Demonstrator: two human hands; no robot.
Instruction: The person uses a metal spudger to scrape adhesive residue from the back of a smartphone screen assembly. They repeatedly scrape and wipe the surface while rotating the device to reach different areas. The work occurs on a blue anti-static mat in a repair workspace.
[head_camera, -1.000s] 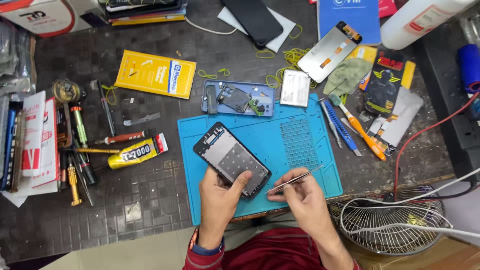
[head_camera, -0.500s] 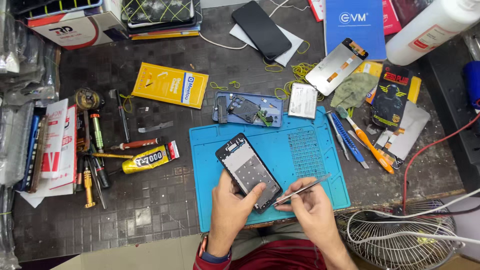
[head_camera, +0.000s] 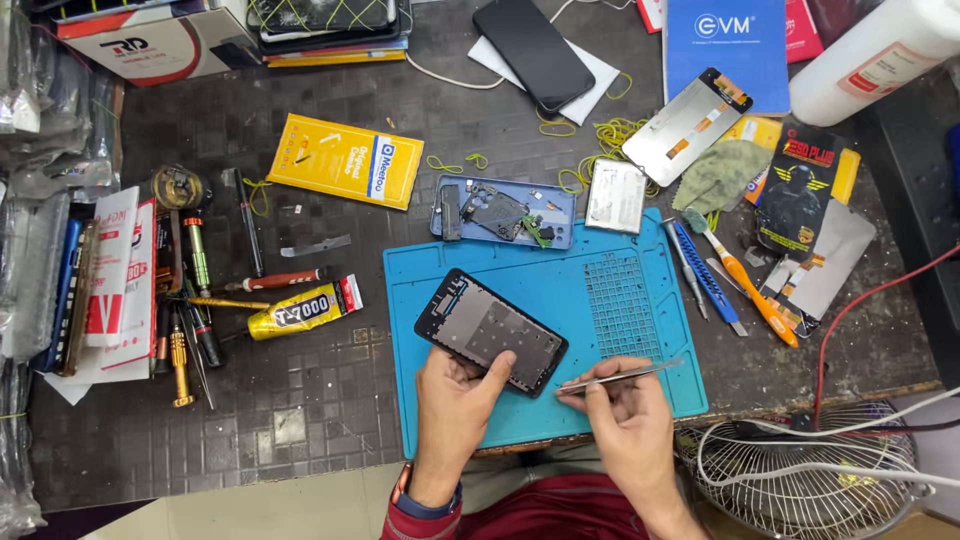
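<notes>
1. The left hand (head_camera: 452, 405) pinches the near edge of the phone frame (head_camera: 490, 330) on the blue mat (head_camera: 620, 300).
2. The right hand (head_camera: 625, 420) squeezes thin tweezers (head_camera: 620, 376), just right of the frame.
3. It looks like picking work; next the tips must touch gently.

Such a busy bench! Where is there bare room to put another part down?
Bare patches: the dark tabletop below the glue tube, left of the blue mat, and the mat's strip between the phone frame and the opened back cover. The right side around the orange brush and the left screwdriver row are crowded.
</notes>
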